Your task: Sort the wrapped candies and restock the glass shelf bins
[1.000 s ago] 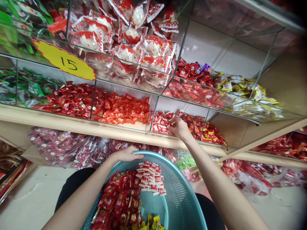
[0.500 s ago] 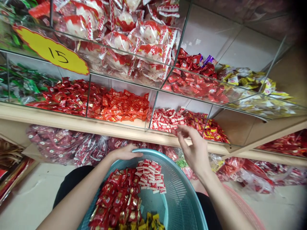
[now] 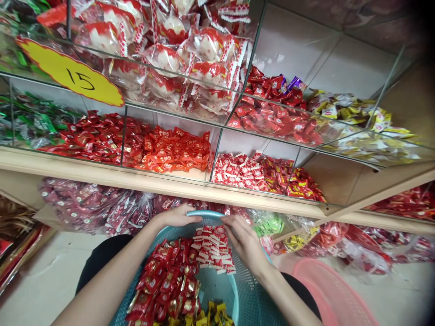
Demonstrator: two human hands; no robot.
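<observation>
A teal mesh basket (image 3: pixel 253 296) stands between my knees. My left hand (image 3: pixel 178 216) is closed over its far rim, thumb inside. Inside the basket, red-and-white wrapped candies (image 3: pixel 214 249) lie in a neat stack near the far side. Red-and-gold wrapped candies (image 3: pixel 166 280) fill its left part, and yellow wrapped candies (image 3: pixel 215 314) show at the bottom edge. My right hand (image 3: pixel 246 242) is inside the rim, at the stack's upper right corner. Its fingertips are pinched together on a small wrapped candy, mostly hidden by the fingers.
Ahead, the shelf's glass compartments hold red-and-white candies (image 3: pixel 238 172), orange-red candies (image 3: pixel 176 149) and larger clear packets (image 3: pixel 166 59). A yellow price tag (image 3: pixel 73 72) reads 15. Bagged candies (image 3: pixel 81 203) lie under the wooden shelf edge (image 3: pixel 170 188). A pink basket (image 3: pixel 329 290) stands at right.
My right hand has come down and left from the shelf's red-and-white candies to the stack in the basket. My left hand keeps its hold on the rim.
</observation>
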